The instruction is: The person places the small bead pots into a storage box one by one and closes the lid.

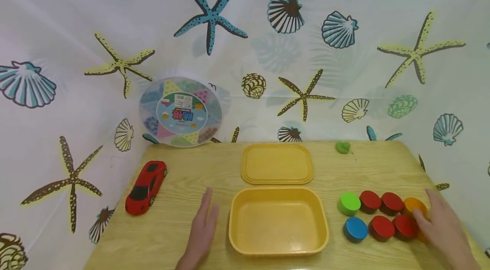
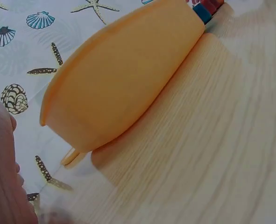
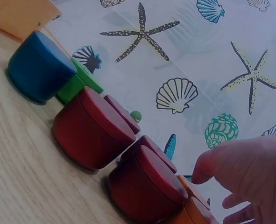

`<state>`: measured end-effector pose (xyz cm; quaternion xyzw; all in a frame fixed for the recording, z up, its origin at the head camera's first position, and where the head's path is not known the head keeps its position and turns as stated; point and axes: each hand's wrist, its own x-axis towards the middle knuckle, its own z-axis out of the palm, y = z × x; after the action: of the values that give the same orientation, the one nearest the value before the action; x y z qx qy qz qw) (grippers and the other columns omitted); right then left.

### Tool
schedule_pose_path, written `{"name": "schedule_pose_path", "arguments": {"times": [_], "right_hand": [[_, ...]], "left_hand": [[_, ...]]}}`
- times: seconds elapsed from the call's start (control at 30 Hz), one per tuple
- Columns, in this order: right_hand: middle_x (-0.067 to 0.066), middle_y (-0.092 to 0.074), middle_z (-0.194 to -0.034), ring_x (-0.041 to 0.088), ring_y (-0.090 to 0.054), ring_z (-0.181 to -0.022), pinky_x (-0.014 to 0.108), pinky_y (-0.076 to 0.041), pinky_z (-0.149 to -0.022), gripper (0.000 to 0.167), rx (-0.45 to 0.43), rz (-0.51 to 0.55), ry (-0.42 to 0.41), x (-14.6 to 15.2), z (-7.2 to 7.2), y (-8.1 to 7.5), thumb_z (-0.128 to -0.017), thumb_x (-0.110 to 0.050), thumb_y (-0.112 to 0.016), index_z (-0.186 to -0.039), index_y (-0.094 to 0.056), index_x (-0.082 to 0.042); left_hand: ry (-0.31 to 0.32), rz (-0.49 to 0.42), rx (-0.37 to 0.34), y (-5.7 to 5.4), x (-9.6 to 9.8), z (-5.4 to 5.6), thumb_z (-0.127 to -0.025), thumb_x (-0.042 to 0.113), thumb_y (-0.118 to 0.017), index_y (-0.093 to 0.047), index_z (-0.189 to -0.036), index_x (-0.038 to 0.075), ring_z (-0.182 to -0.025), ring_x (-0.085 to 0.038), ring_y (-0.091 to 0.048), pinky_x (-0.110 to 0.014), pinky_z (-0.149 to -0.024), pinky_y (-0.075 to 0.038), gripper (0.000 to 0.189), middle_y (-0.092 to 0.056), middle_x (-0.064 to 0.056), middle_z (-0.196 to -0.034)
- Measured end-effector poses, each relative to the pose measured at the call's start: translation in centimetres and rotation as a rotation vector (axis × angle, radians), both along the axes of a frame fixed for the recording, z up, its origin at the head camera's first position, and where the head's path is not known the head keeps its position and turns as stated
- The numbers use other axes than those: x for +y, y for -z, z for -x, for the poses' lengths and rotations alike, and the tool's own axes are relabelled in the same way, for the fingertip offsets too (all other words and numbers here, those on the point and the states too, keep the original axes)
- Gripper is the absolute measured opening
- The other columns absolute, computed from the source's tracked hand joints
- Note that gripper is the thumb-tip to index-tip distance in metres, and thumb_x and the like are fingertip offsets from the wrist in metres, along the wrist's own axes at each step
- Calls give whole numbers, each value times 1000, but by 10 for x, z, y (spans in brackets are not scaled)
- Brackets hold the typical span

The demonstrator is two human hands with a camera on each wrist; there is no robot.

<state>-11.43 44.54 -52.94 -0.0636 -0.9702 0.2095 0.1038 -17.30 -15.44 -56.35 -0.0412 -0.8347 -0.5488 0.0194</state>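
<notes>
Round lidded tins stand in two rows at the right of the table in the head view: a green tin [image 1: 349, 203], a blue tin [image 1: 355, 229], several red tins [image 1: 381, 228] and two orange ones. My right hand [image 1: 444, 223] is beside the orange tins [image 1: 415, 205], partly covering the nearer one; its thumb and fingers are spread. In the right wrist view, a gap shows between the thumb and the red tin [image 3: 147, 186]. Left of a yellow plastic tub [image 1: 278, 223], my left hand [image 1: 201, 231] is held with straight fingers, apart from the tub.
A yellow lid [image 1: 277, 164] lies behind the tub. At the left is a red toy car [image 1: 146, 187]. A round board-game box [image 1: 180, 112] leans on the patterned cloth [image 1: 268, 57] at the back. A small green toy [image 1: 343, 147] sits near the table's back edge.
</notes>
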Motion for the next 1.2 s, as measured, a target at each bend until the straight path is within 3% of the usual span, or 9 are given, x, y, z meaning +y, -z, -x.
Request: {"name": "schedule_pose_path", "arguments": {"times": [0.2,0.27,0.43,0.53,0.63,0.87,1.07,1.2], "right_hand": [[56,-36,-136,69,-42,-120,78,-40,-98,75,-219,4,-12,6,8,-3,-106,-30,-56,-140,-31,32],[55,-37,-136,68,-44,-119,77,-43,-98,78,-269,17,0,6,10,-4,-108,-36,-54,-140,-31,31],[54,-41,-135,67,-50,-115,73,-47,-95,83,-262,28,23,7,14,-2,-105,-43,-58,-138,-35,30],[54,-42,-134,64,-53,-110,69,-50,-92,86,-260,49,38,9,15,-1,-103,-46,-60,-138,-36,29],[52,-46,-132,58,-56,-105,65,-53,-89,89,-281,63,70,10,14,0,-102,-51,-62,-137,-39,28],[48,-56,-120,51,-60,-95,60,-54,-82,93,-286,22,106,11,12,-1,-99,-56,-65,-132,-47,28],[44,-60,-107,42,-60,-82,48,-55,-68,92,-274,-10,130,9,12,-8,-100,-57,-61,-128,-48,29],[37,-61,-96,38,-56,-77,39,-48,-61,84,-239,9,168,3,12,-18,-100,-54,-64,-127,-49,24]], "left_hand": [[57,-319,-102,0,25,-9,-114,36,-42,-22,-167,5,-160,-34,-12,-52,-128,-15,65,-18,-12,-173],[63,-400,-122,0,32,-12,-113,33,-45,-23,-166,4,-160,-32,-14,-40,-128,-19,64,-21,-11,-173],[86,-532,-97,1,42,-18,-112,19,-47,-22,-165,0,-158,-28,-18,-10,-114,-29,62,-22,-15,-172],[120,-545,-80,3,45,-22,-112,14,-46,-21,-165,-1,-157,-28,-18,-8,-112,-32,61,-20,-16,-172],[142,-508,-90,7,47,-24,-112,19,-48,-21,-165,1,-156,-29,-22,-12,-112,-34,62,-21,-14,-172],[102,-382,-95,12,49,-22,-113,32,-45,-27,-166,9,-155,-23,-26,-13,-114,-29,60,-27,-5,-171],[92,-353,-107,13,49,-22,-114,34,-42,-27,-166,9,-154,-21,-27,-22,-119,-28,59,-28,-5,-170],[85,-345,-108,14,48,-23,-114,33,-42,-27,-166,7,-153,-21,-28,-22,-118,-29,59,-28,-7,-170]]}}
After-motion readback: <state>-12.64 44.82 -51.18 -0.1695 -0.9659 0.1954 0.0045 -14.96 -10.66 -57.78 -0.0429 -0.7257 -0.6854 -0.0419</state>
